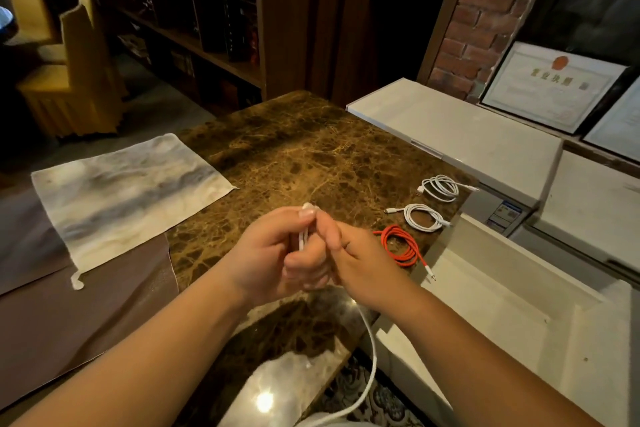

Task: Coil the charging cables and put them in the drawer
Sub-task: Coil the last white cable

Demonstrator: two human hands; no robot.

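Head view: above the marble counter [294, 149] our left hand [273, 253] and right hand [360, 263] both keep a narrow grip on a white cable [372, 350] that trails down toward us; three coiled cables [426, 215] lie right.

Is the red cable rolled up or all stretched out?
Rolled up. The red cable lies in round loops on the marble table, only its plug end sticking out.

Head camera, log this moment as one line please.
left hand and right hand: coiling white cable | done on marble table: two white coils, red coil | drawer: unseen
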